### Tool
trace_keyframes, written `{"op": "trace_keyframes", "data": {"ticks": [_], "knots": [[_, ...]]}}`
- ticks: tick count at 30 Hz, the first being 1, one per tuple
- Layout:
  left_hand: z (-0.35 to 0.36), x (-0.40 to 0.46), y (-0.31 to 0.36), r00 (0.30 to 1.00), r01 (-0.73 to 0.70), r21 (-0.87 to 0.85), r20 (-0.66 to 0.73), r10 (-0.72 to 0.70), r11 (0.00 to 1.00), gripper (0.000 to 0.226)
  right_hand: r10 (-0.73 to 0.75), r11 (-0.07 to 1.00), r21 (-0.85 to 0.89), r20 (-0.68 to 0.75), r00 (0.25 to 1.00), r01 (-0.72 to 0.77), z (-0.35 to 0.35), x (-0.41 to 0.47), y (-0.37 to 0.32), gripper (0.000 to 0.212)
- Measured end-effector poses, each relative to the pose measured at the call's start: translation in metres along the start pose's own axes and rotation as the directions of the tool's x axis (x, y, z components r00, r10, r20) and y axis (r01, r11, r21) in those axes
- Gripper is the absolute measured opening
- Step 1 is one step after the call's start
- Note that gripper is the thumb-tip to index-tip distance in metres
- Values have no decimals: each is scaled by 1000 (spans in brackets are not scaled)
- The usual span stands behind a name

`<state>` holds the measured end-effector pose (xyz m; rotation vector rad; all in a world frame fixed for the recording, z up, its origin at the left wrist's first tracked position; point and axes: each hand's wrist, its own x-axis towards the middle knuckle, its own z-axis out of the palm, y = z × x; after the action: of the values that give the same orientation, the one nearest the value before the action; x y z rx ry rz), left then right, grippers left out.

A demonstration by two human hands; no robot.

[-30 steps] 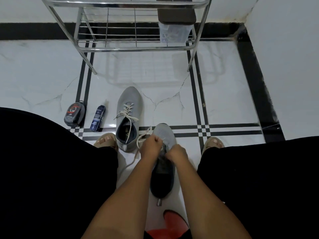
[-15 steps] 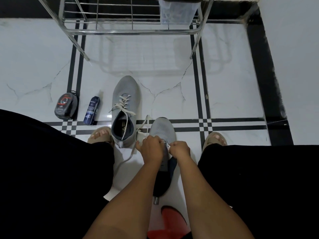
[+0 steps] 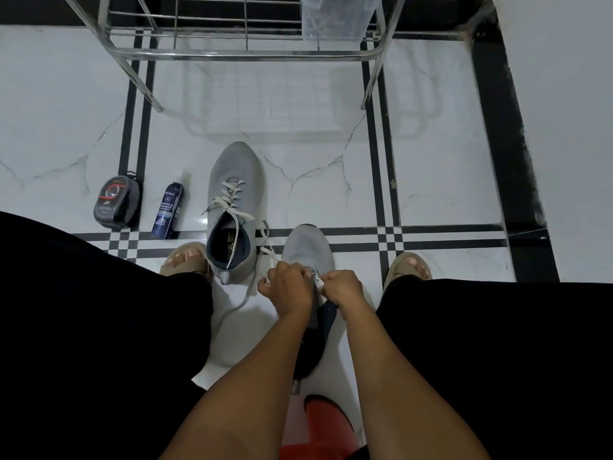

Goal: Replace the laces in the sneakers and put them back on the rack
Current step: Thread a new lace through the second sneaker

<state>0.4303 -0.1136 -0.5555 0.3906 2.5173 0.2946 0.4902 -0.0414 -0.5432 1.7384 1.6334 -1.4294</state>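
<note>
Between both hands, sneaker points toe toward rack.

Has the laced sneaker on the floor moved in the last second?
No. The laced sneaker keeps its place beside the spray can and floor stripes; only the camera shifted.

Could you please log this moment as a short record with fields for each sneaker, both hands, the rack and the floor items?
laced sneaker: grey knit sneaker with white lace, on the floor, untouched
sneaker in work: second grey knit sneaker, nearer the person
left hand: grips the loose white lace
right hand: pinches the lace end at the eyelets
rack: chrome wire rack, no sneakers visible on it
floor items: dark round tin; blue spray can
</note>
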Motion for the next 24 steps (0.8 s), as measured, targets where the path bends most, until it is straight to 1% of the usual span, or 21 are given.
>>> {"op": "trace_keyframes", "data": {"ticks": [2, 6, 8, 10, 13, 15, 16, 18, 21, 24], "knots": [[2, 1, -4, 994, -105, 88, -22, 107, 991, 20, -8, 1000, -19, 5, 1000, 9, 0, 1, 1, 35], [6, -3, -7, 963, -242, 207, -66, 261, 948, 9, -35, 999, -42, -3, 999, 35, 0, 0, 1, 31], [10, -4, -6, 943, -297, 253, -76, 325, 921, 9, -58, 996, -69, 0, 998, 58, 0, -1, 1, 30], [11, -4, -6, 946, -300, 246, -51, 321, 922, 11, -72, 996, -60, -5, 997, 71, 0, -2, 1, 29], [11, -2, -6, 958, -259, 188, -71, 276, 947, 12, -59, 997, -43, 33, 998, 60, -1, 2, 3, 24], [9, -1, -7, 966, -232, 140, -86, 245, 963, 16, -8, 998, 69, 54, 999, 5, -2, 5, 1, 14], [10, -3, -8, 967, -229, 124, -81, 240, 965, 17, -5, 995, 102, 36, 999, 1, -3, 5, 0, 15], [10, -6, -10, 964, -248, 123, -63, 257, 961, 17, -89, 994, 51, -51, 995, 92, -2, 9, -2, 17], [7, -8, -12, 963, -259, 99, -50, 265, 961, 18, -193, 978, -99, -89, 977, 184, 4, 7, -5, 26], [5, -9, -13, 960, -271, 70, -51, 275, 960, 18, -219, 962, -200, -153, 964, 187, 9, 7, -6, 17]]}}
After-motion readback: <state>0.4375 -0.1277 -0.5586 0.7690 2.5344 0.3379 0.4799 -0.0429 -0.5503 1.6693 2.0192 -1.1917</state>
